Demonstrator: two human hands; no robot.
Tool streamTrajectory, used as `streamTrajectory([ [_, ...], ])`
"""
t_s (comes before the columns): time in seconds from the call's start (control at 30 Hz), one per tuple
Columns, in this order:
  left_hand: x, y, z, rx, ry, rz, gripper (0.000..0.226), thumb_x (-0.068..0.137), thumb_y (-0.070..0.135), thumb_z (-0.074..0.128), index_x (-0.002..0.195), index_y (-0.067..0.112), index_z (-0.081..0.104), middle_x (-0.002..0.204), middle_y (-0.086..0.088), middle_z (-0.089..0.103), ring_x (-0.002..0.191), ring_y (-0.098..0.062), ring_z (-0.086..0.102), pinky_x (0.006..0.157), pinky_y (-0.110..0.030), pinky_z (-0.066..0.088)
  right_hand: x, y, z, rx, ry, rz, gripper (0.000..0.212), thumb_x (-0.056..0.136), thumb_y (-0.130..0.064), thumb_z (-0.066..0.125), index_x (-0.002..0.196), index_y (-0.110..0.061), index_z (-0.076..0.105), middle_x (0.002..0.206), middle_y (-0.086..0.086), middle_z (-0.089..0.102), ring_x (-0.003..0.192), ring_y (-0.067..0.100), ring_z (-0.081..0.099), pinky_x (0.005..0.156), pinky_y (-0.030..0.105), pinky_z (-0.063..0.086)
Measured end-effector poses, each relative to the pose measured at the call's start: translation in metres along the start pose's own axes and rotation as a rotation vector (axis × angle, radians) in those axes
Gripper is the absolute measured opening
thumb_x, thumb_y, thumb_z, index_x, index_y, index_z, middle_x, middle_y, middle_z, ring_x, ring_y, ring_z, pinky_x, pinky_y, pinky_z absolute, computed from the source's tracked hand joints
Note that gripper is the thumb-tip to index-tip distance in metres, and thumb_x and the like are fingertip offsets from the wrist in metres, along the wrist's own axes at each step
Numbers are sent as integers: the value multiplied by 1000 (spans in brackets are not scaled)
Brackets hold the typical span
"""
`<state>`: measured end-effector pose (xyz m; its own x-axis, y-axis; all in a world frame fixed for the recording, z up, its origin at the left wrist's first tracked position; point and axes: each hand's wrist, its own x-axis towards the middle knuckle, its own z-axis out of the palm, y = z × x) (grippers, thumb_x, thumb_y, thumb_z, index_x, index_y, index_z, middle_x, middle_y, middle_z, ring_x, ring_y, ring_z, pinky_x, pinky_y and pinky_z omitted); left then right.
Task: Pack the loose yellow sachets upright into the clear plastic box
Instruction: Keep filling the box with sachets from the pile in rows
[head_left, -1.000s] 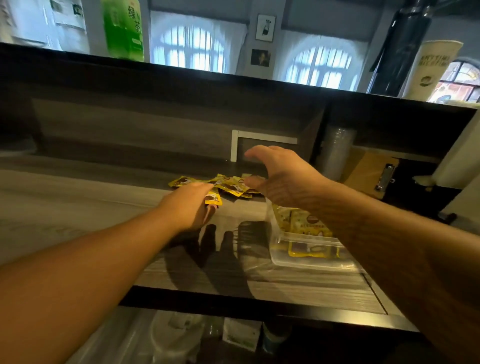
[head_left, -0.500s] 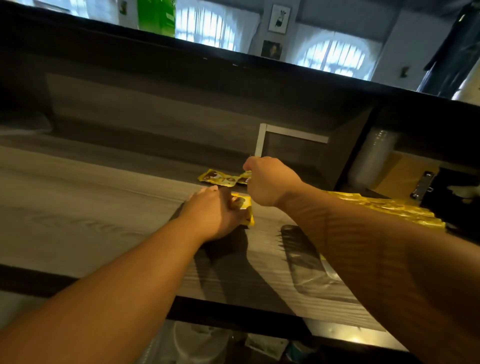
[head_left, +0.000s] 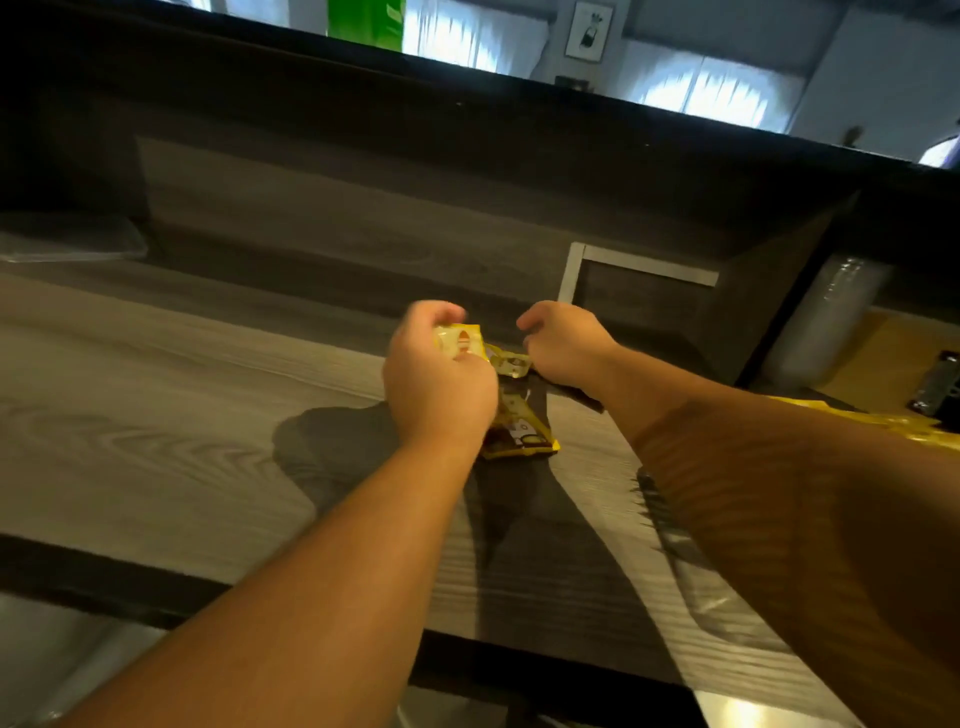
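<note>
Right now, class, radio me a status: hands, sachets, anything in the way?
Left hand grips sachets. Right hand curled, contents hidden. More sachets loose on counter. Box hidden behind right arm; nothing else blocking.

I cannot read any text here; the print on the yellow sachets (head_left: 522, 431) near my hands is too blurred to read.

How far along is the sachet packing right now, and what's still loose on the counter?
Done: cannot judge; the clear box is hidden behind the right forearm. In hand: the left hand grips a yellow sachet; the right hand is curled over the pile, its grasp hidden. Left: loose sachets still lie on the wooden counter, all awaiting upright packing.
</note>
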<state>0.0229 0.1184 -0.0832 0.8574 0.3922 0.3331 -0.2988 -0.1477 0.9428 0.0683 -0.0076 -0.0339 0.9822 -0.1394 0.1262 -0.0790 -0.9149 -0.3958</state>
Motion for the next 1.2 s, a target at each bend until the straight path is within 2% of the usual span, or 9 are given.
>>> streamTrajectory([
  [0.13, 16, 0, -7, -372, 275, -313, 52, 79, -6, 53, 114, 33, 51, 92, 15, 48, 91, -22, 63, 79, -44, 59, 20, -3, 15, -63, -86, -31, 43, 99, -16, 48, 141, -22, 47, 139, 4, 51, 125, 22, 50, 92, 28, 41],
  [0.27, 16, -1, -6, -372, 264, -262, 54, 83, -6, 58, 117, 36, 49, 117, 3, 58, 95, -17, 65, 73, -36, 61, 31, -7, 28, -182, -209, 20, 51, 99, -25, 51, 147, -21, 36, 145, 8, 46, 129, 27, 46, 102, 37, 41],
  [0.4, 15, -1, -3, -316, 255, -217, 45, 84, -1, 61, 120, 26, 57, 110, 4, 60, 94, -14, 65, 72, -33, 60, 39, -3, 34, -232, -266, 84, 64, 92, -34, 61, 148, -22, 33, 142, 8, 48, 127, 29, 48, 104, 41, 42],
  [0.53, 12, 1, -1, -301, 230, -171, 41, 85, -2, 61, 117, 25, 56, 111, 3, 61, 93, -14, 65, 62, -22, 59, 43, 1, 30, -168, -137, 14, 82, 78, -29, 77, 147, -23, 35, 141, 8, 49, 126, 30, 48, 102, 43, 43],
  [0.67, 8, 1, 1, -223, 213, -79, 35, 85, -2, 59, 107, 23, 52, 94, 11, 54, 81, -7, 60, 51, -13, 49, 37, -5, 18, 94, 56, -76, 92, 75, 6, 72, 147, -31, 28, 128, 10, 51, 96, 24, 61, 60, 24, 49],
  [0.73, 5, 1, 0, -168, 189, -30, 27, 87, 1, 59, 105, 20, 52, 89, 13, 52, 74, -3, 57, 49, -10, 45, 30, -12, 3, 192, 153, -93, 94, 72, 16, 67, 144, -32, 29, 120, 8, 52, 87, 20, 61, 53, 23, 49],
  [0.87, -3, 1, -2, -60, 144, 97, 19, 91, 9, 60, 103, 20, 51, 88, 11, 53, 75, -3, 56, 56, -15, 46, 4, -15, -38, 257, 303, -147, 78, 73, 7, 74, 133, -28, 41, 118, 0, 48, 92, 14, 55, 52, 16, 44],
  [1.0, -13, 2, 0, 59, 43, 217, 27, 93, 5, 60, 116, 17, 63, 103, 8, 62, 87, 0, 56, 65, -5, 42, -38, 7, -78, 278, 380, -206, 56, 73, -11, 82, 119, -28, 55, 108, -6, 50, 88, 12, 54, 54, 13, 42],
  [1.2, -60, 51, 19, 66, -29, 226, 11, 90, 12, 62, 94, 20, 68, 86, 5, 66, 86, -17, 65, 72, -31, 56, -123, 83, -135, 425, 450, -195, 62, 74, -7, 82, 122, -29, 49, 108, -7, 54, 87, 9, 59, 49, 12, 47],
])
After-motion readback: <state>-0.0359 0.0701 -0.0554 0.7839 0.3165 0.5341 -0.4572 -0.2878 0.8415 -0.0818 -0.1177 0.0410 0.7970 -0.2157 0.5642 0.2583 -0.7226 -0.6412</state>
